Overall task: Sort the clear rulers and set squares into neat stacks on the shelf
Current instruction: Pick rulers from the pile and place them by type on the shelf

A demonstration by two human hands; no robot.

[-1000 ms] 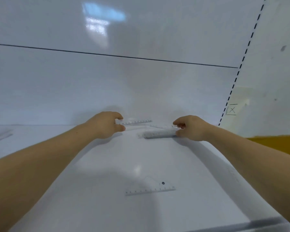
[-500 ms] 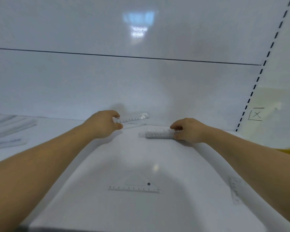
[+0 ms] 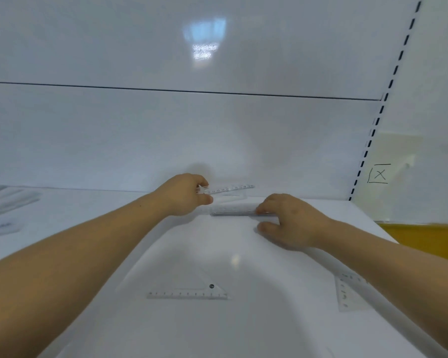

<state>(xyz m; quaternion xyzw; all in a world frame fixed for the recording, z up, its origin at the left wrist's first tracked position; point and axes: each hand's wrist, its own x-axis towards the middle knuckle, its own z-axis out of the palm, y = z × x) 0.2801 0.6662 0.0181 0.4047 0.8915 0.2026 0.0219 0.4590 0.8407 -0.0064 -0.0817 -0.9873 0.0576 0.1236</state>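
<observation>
Shelf (image 3: 243, 332) is the big white deck, same as half a sec ago, the cam just swung a bit. Main change is the right hand (image 3: 292, 220). It was curled over the end of the ruler stack (image 3: 233, 211); now the thumb's splayed off toward the bottom of frame and only the fingertips rest on the stack's right end, so no real hold on it. Imo that stack's squared up and being let go.

Left hand (image 3: 184, 195) looks unchanged: thumb + fingers pinch the left end of one clear ruler (image 3: 228, 188), lifted just up-left of the stack, mid frame. Prob goes on the pile next.

Near set square (image 3: 189, 290) at bottom centre and side set square (image 3: 347, 293) at lower right both lie loose, so the sort's nowhere near done.

Axes: the stack lies flat, long axis left-right across the frame. Held ruler also runs left-right, free end pointing right, tipped slightly up.
</observation>
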